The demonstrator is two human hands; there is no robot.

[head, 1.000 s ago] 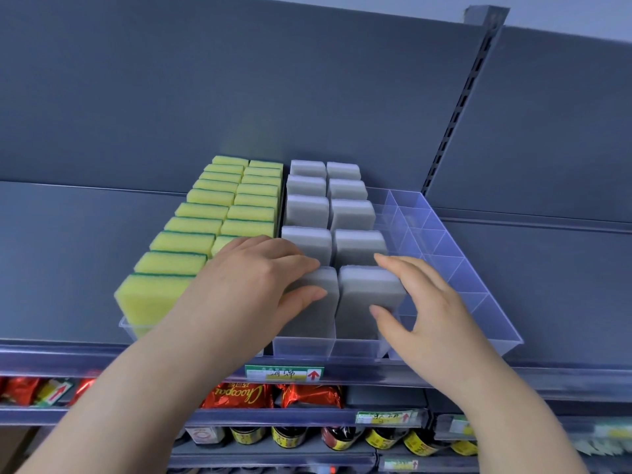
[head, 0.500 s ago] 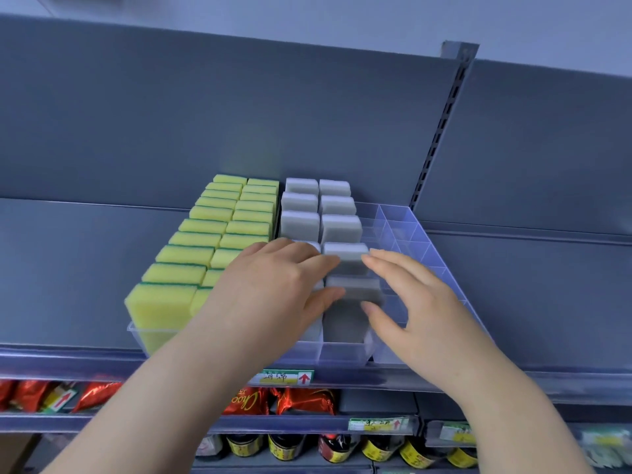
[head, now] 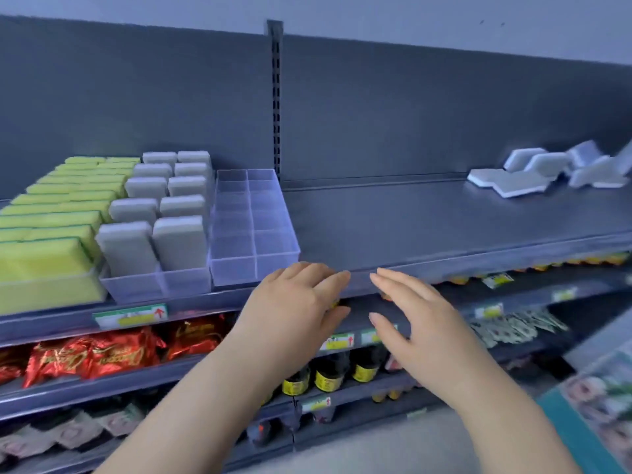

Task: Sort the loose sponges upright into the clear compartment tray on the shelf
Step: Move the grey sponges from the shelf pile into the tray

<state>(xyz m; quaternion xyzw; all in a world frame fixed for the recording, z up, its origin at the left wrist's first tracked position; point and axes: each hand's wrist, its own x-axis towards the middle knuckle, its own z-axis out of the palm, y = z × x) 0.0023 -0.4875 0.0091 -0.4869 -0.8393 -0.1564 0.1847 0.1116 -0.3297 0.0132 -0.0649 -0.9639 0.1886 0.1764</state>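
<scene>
A clear compartment tray sits on the grey shelf at the left. Its left columns hold upright yellow-green sponges, its middle columns upright grey sponges, and its two right columns hold nothing. A loose pile of grey-and-white sponges lies on the same shelf far to the right. My left hand and my right hand hover side by side in front of the shelf's front edge, right of the tray. Both have relaxed, straight fingers and hold nothing.
The grey shelf is bare between tray and pile. Its front rail carries a price label. Below are red snack bags, dark bottles with yellow labels and small packets. A perforated upright divides the back panel.
Both hands have let go of the front grey sponges and moved right, off the tray. The view has swung to the right, bringing the loose sponge pile into sight.
</scene>
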